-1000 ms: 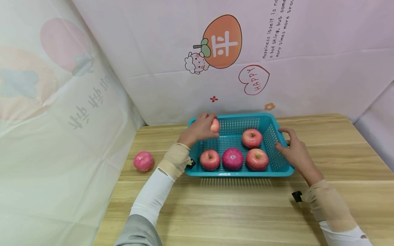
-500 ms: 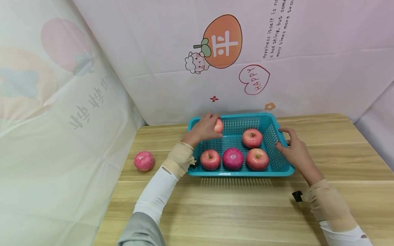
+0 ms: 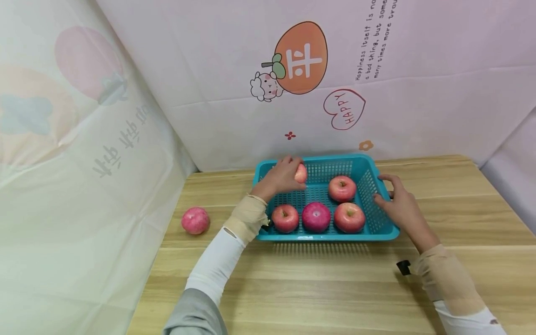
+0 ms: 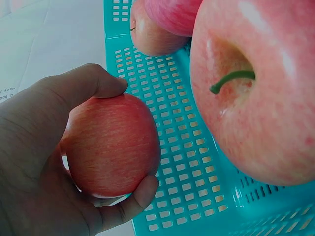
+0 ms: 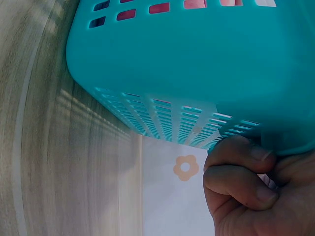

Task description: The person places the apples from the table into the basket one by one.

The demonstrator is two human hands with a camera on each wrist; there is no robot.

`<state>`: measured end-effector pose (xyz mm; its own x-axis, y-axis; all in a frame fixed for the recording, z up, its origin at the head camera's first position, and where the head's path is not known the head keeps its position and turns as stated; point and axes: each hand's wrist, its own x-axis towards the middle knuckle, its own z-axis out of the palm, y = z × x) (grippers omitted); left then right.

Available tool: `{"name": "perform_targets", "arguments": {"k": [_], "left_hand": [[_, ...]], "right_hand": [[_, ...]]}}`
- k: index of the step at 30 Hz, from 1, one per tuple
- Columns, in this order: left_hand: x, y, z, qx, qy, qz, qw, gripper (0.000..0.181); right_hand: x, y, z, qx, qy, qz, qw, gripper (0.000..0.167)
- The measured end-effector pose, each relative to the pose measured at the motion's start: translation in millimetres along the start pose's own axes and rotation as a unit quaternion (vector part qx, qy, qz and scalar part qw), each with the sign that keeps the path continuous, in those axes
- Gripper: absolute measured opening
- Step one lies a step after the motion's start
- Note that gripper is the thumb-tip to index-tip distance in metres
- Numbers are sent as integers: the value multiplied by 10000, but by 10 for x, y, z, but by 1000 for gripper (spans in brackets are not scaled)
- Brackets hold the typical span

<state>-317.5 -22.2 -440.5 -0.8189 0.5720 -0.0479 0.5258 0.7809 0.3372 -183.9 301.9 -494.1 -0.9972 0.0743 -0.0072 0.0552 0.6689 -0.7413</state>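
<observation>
My left hand (image 3: 279, 178) holds a red apple (image 3: 301, 173) inside the back left part of a blue-green plastic basket (image 3: 326, 237). In the left wrist view, thumb and fingers curl round that apple (image 4: 115, 145). Several apples sit in the basket: a red one (image 3: 285, 218) at front left, a magenta one (image 3: 316, 217) beside it, a paler one (image 3: 349, 217) at front right, and another (image 3: 342, 188) behind that. My right hand (image 3: 403, 208) grips the basket's right end; the right wrist view shows its curled fingers (image 5: 238, 172) at the basket wall (image 5: 172, 64).
A pinkish-red apple (image 3: 195, 220) lies on the wooden table (image 3: 293, 288), left of the basket. Behind the table hangs a white printed cloth (image 3: 217, 70), close to the basket's back rim. Another cloth (image 3: 104, 209) hangs on the left.
My left hand has moved slightly to the right with the apple, further over the basket. The right hand, the basket and the other apples stay where they were.
</observation>
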Motion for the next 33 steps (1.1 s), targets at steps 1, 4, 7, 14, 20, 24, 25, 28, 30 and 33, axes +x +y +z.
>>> {"name": "perform_targets", "arguments": {"k": [1,4,7,14,20,24,25,28,30,33], "left_hand": [[-1,3,2,4,-1,-12,10000,77],[-4,14,9,-23,-10,-34,10000,78],[-4,21,22,-7,-4,-42,10000,78],[6,31,49,-51,47,4,10000,77],[28,41,64,-79,18,5,10000,78],[39,45,81,-87,19,34,10000,78],[40,47,85,-99,30,38,9999,78],[43,49,95,-114,65,61,9999,78],[45,56,99,-115,72,51,9999,77],[48,67,102,-109,62,53,9999,76]], "right_hand": [[1,-1,2,7,-4,4,10000,68],[1,-2,9,-1,-16,29,10000,68],[-2,-3,10,22,-47,61,10000,69],[-10,-15,-2,11,-65,62,10000,69],[-7,-10,-1,-10,-35,40,10000,69],[-5,-6,1,-3,-19,24,10000,68],[-4,-6,0,-5,-15,21,10000,68],[-2,-6,-1,-5,-15,4,10000,68],[2,-6,-2,-9,-15,1,10000,68],[8,-5,-4,-1,-12,-2,10000,68]]}}
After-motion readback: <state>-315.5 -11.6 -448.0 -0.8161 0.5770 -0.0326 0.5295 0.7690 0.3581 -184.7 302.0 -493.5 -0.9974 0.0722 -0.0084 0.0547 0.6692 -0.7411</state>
